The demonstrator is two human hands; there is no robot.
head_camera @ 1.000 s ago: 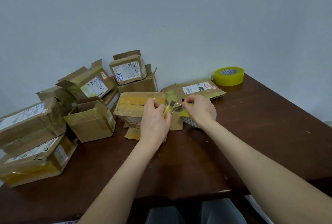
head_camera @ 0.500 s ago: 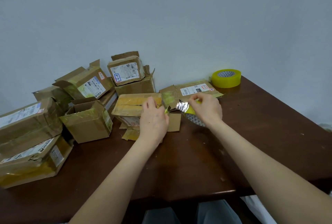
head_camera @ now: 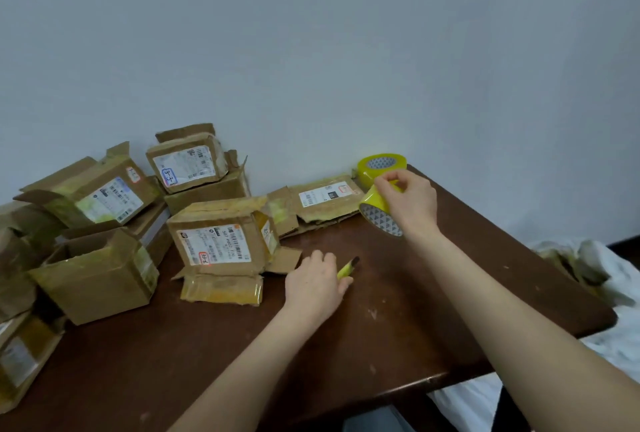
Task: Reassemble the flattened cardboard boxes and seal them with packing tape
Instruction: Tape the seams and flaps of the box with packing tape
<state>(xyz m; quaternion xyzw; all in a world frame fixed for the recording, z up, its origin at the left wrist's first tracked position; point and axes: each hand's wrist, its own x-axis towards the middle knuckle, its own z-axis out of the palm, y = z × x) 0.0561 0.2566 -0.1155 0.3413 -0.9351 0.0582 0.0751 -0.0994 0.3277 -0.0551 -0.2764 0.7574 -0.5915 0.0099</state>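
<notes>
My right hand (head_camera: 408, 203) grips a yellow roll of packing tape (head_camera: 375, 208), lifted above the table's far right part. My left hand (head_camera: 313, 284) rests low on the brown table (head_camera: 450, 310) and holds a small yellow cutter (head_camera: 347, 269) with a dark tip. A labelled cardboard box (head_camera: 221, 241) stands just left of my left hand, its flaps spread on the table. A flattened box (head_camera: 322, 201) with a white label lies behind, near the wall. A second yellow tape roll (head_camera: 381, 167) sits at the far corner.
Several assembled and half-open boxes (head_camera: 97, 272) crowd the table's left side and back, some stacked. White cloth or bags (head_camera: 595, 276) lie beyond the table's right edge. The wall runs close behind the boxes.
My hands have parted. The right one drew the tape roll away to the right and up; the left one came down to the table with the cutter. The box in front now stands apart.
</notes>
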